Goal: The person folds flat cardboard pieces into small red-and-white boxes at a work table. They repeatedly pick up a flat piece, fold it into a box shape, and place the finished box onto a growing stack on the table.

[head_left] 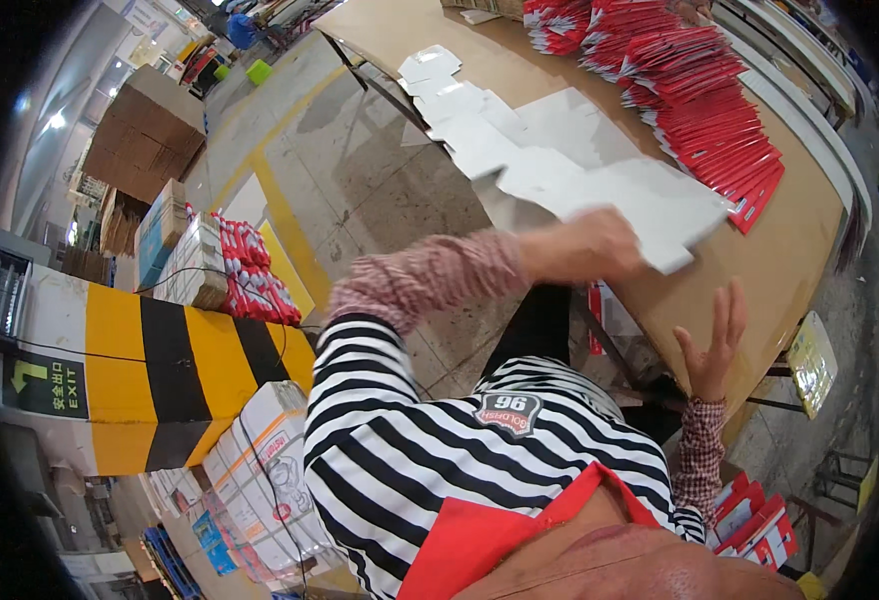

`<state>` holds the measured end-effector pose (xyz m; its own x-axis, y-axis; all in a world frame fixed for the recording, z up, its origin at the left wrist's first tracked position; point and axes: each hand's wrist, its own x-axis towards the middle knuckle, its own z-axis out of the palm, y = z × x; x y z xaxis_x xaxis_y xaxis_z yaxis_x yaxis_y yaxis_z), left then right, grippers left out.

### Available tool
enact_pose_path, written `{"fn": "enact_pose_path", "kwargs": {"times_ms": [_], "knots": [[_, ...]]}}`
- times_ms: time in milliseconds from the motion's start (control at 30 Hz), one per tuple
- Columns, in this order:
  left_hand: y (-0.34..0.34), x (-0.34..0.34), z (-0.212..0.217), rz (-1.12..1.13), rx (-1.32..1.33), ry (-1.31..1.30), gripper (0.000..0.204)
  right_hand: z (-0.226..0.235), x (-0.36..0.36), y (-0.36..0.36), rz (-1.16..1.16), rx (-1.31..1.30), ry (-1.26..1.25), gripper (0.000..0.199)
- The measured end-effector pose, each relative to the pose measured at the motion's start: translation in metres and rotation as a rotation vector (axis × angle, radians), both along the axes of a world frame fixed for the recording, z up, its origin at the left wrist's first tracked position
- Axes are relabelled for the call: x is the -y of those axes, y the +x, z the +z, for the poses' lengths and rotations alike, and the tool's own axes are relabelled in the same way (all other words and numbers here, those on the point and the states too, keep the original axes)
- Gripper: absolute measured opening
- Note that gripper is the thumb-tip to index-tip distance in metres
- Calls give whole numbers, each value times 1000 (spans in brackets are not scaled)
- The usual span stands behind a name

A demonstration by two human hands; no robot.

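We look down over a striped shirt (pixel 410 440) at a brown worktable (pixel 810 230). Our left hand (pixel 585 245) reaches across and lies on the near end of a row of flat white die-cut cartons (pixel 560 160), which runs overlapping up the table's left side. The picture is smeared there, so we cannot tell whether the fingers pinch the nearest sheet or only press on it. Our right hand (pixel 715 345) is spread wide and empty, palm up, at the table's near edge.

Along the far right lies a fanned row of red packets (pixel 700 100), close beside the white sheets. More red packets (pixel 755 515) sit low by our right side.

The nearest white sheet overhangs others loosely. Pulled with one hand, it could likely drag its neighbours askew, or nudge the red row.
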<state>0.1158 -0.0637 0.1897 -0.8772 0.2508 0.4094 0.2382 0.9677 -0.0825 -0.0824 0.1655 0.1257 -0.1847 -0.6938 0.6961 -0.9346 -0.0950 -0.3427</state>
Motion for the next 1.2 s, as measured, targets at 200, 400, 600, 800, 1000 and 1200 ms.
{"fn": "enact_pose_path", "kwargs": {"times_ms": [200, 400, 600, 800, 1000, 1200], "knots": [[-34, -111, -62, -101, 84, 152, 85, -59, -96, -24, -54, 13, 213, 27], [-98, -101, -196, -133, 449, 225, 57, -89, -223, -52, -356, 73, 562, 41], [-141, -98, -192, 138, 403, 938, 25, -151, -221, -108, -569, 1024, 371, 48], [-132, -137, -215, 91, 152, 269, 58, -91, -142, -72, -681, -96, 439, 63], [-95, -112, -184, -33, 240, 310, 93, -140, -109, -66, -450, -43, 621, 78], [-116, -104, -193, -55, 364, 323, 48, -146, -117, -69, -396, -2, 776, 77]]}}
